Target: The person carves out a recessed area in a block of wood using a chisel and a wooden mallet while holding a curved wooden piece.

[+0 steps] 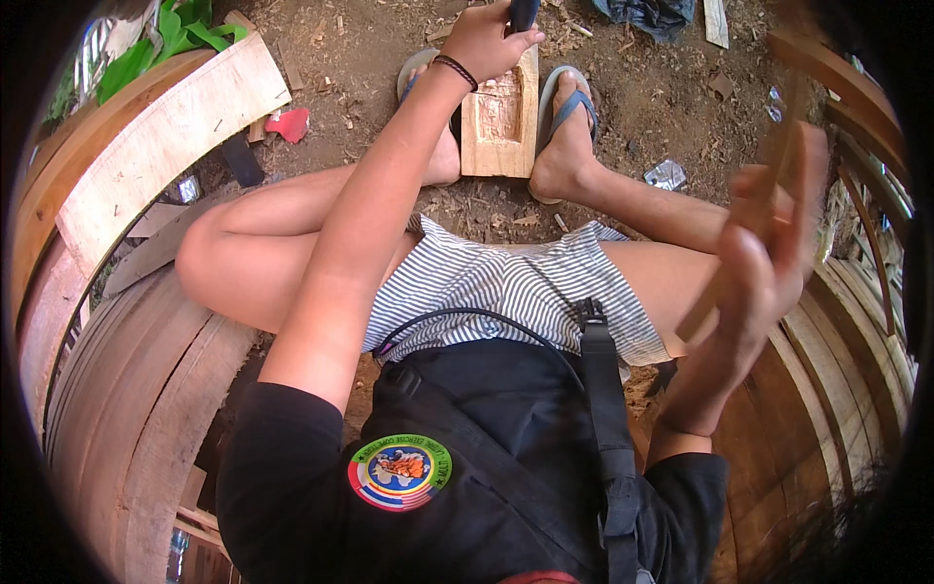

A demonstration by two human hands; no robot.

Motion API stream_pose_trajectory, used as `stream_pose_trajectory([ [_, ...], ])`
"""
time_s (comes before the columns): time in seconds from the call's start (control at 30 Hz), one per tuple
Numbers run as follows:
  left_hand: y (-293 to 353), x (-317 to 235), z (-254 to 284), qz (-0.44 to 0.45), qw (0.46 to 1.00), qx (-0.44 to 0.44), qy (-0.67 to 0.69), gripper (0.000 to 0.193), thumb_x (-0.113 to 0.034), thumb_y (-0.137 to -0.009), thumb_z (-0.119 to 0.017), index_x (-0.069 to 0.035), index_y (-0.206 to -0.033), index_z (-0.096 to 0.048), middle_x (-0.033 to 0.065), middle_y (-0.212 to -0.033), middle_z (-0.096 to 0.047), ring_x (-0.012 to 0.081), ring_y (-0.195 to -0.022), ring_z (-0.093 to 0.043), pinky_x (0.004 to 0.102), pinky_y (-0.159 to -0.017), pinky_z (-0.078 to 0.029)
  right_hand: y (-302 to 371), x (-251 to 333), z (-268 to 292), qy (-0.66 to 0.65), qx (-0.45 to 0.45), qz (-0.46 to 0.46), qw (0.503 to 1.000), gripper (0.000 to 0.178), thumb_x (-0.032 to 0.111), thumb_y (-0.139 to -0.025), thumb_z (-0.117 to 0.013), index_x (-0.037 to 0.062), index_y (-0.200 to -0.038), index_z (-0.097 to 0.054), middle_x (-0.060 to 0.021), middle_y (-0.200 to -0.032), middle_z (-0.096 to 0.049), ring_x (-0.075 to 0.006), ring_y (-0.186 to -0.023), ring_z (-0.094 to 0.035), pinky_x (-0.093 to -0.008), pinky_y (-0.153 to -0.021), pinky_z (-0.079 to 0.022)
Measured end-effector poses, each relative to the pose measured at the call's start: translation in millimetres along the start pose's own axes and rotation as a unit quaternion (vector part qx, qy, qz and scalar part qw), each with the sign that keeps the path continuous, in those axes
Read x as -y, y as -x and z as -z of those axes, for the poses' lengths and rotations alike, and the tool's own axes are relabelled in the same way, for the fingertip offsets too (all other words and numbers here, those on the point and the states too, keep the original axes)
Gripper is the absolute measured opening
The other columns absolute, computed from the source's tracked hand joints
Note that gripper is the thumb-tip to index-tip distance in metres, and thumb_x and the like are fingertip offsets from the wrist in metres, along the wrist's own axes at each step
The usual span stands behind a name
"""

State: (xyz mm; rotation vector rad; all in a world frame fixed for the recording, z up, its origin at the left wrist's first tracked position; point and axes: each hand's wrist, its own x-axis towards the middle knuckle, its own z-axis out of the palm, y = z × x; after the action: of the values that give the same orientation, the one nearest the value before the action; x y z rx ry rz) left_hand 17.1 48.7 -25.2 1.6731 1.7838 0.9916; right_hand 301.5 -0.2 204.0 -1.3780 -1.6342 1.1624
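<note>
A pale wooden block (498, 161) with a rectangular hollow cut into its top stands on the ground between my sandalled feet. Over the far part of the block, my left hand (486, 44) is closed around the dark blue handle of a chisel (523, 14); its blade is hidden from view. Raised well off to the right, my right hand (764, 258) grips a flat wooden stick (708, 310), tilted and smeared by motion. The stick is apart from both chisel and block.
Bent planks (161, 161) and green leaves (180, 44) stand at the left. More boards (808, 389) lie at the right. Wood chips, a red scrap (289, 125), crumpled clear plastic (665, 175) and a dark plastic bag (650, 14) litter the dirt.
</note>
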Motion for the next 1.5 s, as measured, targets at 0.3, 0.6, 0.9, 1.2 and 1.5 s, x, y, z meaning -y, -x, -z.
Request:
stream_pose_trajectory([
  [0.3, 1.4, 13.8, -2.9, -0.062, 0.998, -0.001, 0.030, 0.034, -0.029, -0.081, -0.075, -0.011, -0.108, -0.066, 0.0175, -0.090, -0.070, 0.0366, -0.087, -0.068, 0.0443, -0.076, -0.054, -1.2, -41.5, -30.6, 0.222, 0.211, -0.003, 0.952, 0.080, 0.019, -0.074, -0.069, 0.0033, -0.147, -0.041, -0.0235, -0.124, -0.056, -0.0282, -0.111, -0.057, -0.0395, -0.094, -0.046],
  [0.6, 1.5, 7.5, -4.9, 0.008, 0.998, 0.034, 0.054, 0.039, -0.034, -0.082, -0.073, -0.011, -0.113, -0.063, 0.0188, -0.091, -0.070, 0.0384, -0.091, -0.068, 0.0455, -0.081, -0.053, -18.4, -13.8, -11.5, -0.102, 0.082, 0.038, 0.991, 0.062, 0.016, -0.075, -0.068, -0.0048, -0.131, -0.051, -0.0131, -0.095, -0.057, -0.0223, -0.081, -0.056, -0.0316, -0.069, -0.048],
  [0.9, -9.5, -0.8, 2.8, 0.032, 0.999, 0.012, 0.043, 0.031, -0.034, -0.082, -0.075, -0.008, -0.098, -0.070, 0.0149, -0.091, -0.073, 0.0297, -0.086, -0.071, 0.0394, -0.077, -0.055, -28.1, 41.5, -7.3, -0.035, -0.024, 0.025, 0.999, 0.056, 0.023, -0.082, -0.067, -0.0032, -0.129, -0.050, -0.0139, -0.101, -0.060, -0.0223, -0.088, -0.062, -0.0323, -0.074, -0.051],
  [1.2, 5.4, 19.9, -6.1, -0.015, 1.000, 0.002, 0.023, 0.043, -0.036, -0.081, -0.072, -0.013, -0.115, -0.061, 0.0197, -0.097, -0.070, 0.0388, -0.097, -0.067, 0.0465, -0.085, -0.053, -21.4, -23.2, -25.9, 0.290, 0.064, 0.147, 0.944, 0.081, 0.035, -0.081, -0.068, 0.0050, -0.149, -0.036, -0.0192, -0.114, -0.060, -0.0299, -0.099, -0.064, -0.0423, -0.081, -0.053],
  [1.5, 5.4, 15.1, -3.7, 0.021, 0.996, 0.062, 0.066, 0.041, -0.034, -0.082, -0.069, -0.014, -0.116, -0.059, 0.0200, -0.095, -0.068, 0.0432, -0.094, -0.064, 0.0498, -0.087, -0.050, 16.8, -49.0, -71.1, 0.324, 0.148, -0.053, 0.933, 0.087, 0.028, -0.073, -0.072, 0.0117, -0.151, -0.036, -0.0269, -0.111, -0.056, -0.0388, -0.088, -0.064, -0.0455, -0.080, -0.052],
])
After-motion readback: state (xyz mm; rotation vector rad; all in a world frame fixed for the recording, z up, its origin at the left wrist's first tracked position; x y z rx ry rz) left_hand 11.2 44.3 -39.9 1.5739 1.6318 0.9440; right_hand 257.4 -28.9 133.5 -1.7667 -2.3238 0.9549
